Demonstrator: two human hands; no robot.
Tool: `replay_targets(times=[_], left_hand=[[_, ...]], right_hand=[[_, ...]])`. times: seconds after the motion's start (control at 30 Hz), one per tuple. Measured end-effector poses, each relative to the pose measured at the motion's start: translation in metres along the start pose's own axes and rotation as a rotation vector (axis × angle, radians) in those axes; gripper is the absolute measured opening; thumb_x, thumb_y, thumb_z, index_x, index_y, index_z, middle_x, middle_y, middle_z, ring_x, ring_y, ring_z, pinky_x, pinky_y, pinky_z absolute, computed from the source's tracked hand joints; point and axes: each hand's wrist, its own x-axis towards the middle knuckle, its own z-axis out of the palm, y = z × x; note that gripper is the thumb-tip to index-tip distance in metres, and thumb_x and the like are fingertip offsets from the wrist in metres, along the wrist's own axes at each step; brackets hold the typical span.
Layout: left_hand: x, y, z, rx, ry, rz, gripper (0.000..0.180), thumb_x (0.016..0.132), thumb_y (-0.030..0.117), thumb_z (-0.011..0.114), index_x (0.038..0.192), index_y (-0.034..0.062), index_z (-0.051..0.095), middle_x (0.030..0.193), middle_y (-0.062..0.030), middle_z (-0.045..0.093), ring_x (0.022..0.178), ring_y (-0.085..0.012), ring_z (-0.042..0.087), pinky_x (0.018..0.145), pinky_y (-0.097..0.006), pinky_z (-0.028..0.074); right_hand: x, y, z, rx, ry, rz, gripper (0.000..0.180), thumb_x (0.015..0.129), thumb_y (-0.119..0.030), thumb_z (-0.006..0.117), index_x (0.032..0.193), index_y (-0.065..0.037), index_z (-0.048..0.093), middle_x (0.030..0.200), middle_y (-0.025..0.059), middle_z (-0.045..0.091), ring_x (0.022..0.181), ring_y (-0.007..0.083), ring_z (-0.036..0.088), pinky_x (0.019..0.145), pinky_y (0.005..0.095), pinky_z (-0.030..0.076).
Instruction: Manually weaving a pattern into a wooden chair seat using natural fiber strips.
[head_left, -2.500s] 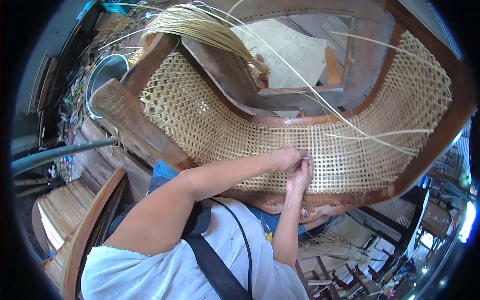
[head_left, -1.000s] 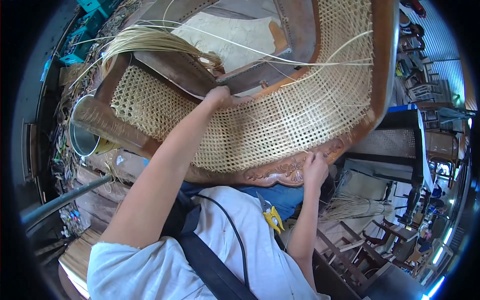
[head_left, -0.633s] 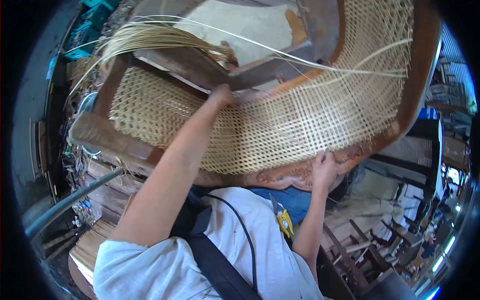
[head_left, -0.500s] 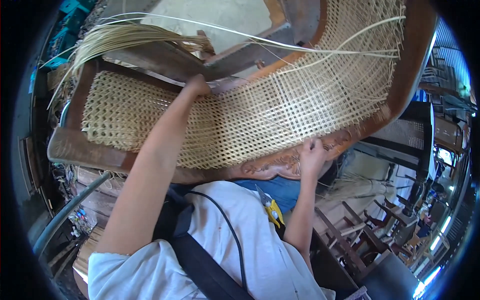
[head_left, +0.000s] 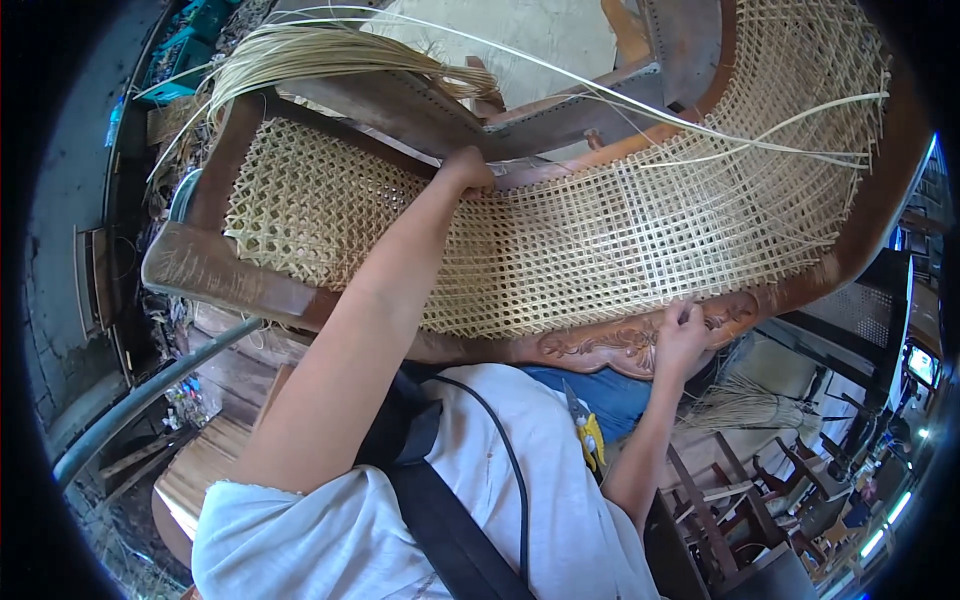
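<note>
A long curved wooden chair frame (head_left: 215, 290) lies across my lap, filled with pale woven cane webbing (head_left: 560, 255). At the far edge of the webbing, my left hand (head_left: 468, 172) bends down beside the wooden rail, its fingers mostly hidden. My right hand (head_left: 682, 338) is closed in a pinch at the near edge, just above the carved rail (head_left: 600, 352). Whatever lies between those fingertips is too small to make out. Loose cane strands (head_left: 800, 118) arc over the right part of the webbing.
A bundle of cane strips (head_left: 310, 62) rests on the frame's far left. Yellow-handled pliers (head_left: 588, 435) lie by my right hip. A metal pipe (head_left: 160, 392) slants at the left. More cane (head_left: 750, 405) and wooden chair parts (head_left: 725, 490) stand at right.
The whole scene has shifted rightward in the view. Relative to the chair, both hands stay in nearly the same places, the left at the far edge and the right at the near edge.
</note>
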Motion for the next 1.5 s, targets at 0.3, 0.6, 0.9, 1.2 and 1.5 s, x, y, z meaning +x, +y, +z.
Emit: replay_targets(times=[0.3, 0.6, 0.9, 1.2, 1.5], left_hand=[[-0.005, 0.003, -0.007, -0.048, -0.021, -0.030, 0.018, 0.068, 0.006, 0.078, 0.068, -0.0073, 0.066, 0.064, -0.0136, 0.066, 0.051, -0.0193, 0.064, 0.045, -0.034, 0.053], [-0.014, 0.011, -0.008, 0.046, 0.021, 0.013, 0.020, 0.066, 0.009, 0.079, 0.065, -0.0065, 0.066, 0.063, -0.0144, 0.067, 0.051, -0.0186, 0.065, 0.049, -0.032, 0.054], [-0.134, 0.066, -0.089, 0.613, 0.434, 0.228, 0.038, 0.070, 0.035, 0.066, 0.085, 0.0007, 0.072, 0.087, -0.0220, 0.069, 0.082, -0.0347, 0.069, 0.074, -0.042, 0.054], [-0.358, 0.075, -0.018, 0.299, 0.469, 0.911, 0.027, 0.092, 0.021, 0.063, 0.109, -0.0006, 0.065, 0.104, -0.0168, 0.066, 0.090, -0.0258, 0.066, 0.079, -0.037, 0.052], [-0.437, 0.040, -0.025, 0.380, 0.525, 0.598, 0.017, 0.083, 0.005, 0.068, 0.100, 0.0022, 0.068, 0.080, -0.0103, 0.067, 0.067, -0.0205, 0.066, 0.062, -0.030, 0.052]], right_hand=[[0.001, 0.004, 0.002, 0.095, -0.033, 0.039, 0.026, 0.088, -0.021, 0.059, 0.081, 0.004, 0.059, 0.076, 0.0235, 0.065, 0.072, 0.0413, 0.063, 0.067, 0.0475, 0.048], [0.002, 0.009, 0.005, 0.061, -0.043, 0.039, 0.026, 0.088, -0.021, 0.060, 0.078, 0.003, 0.058, 0.076, 0.0245, 0.064, 0.072, 0.0433, 0.061, 0.067, 0.0484, 0.047], [0.009, -0.027, -0.010, 0.959, -0.417, 0.242, 0.015, 0.092, -0.013, 0.064, 0.082, -0.001, 0.062, 0.059, -0.0051, 0.047, 0.046, 0.0014, 0.038, 0.041, 0.0213, 0.029], [-0.006, -0.120, -0.014, 1.339, -1.327, -0.307, 0.008, 0.091, -0.010, 0.064, 0.086, -0.004, 0.063, 0.066, -0.0066, 0.053, 0.055, 0.0005, 0.044, 0.047, 0.0190, 0.034], [-0.043, -0.180, -0.027, 1.242, -1.193, -0.602, 0.014, 0.092, -0.014, 0.064, 0.088, -0.001, 0.062, 0.072, 0.0003, 0.059, 0.064, 0.0056, 0.049, 0.059, 0.0227, 0.042]])
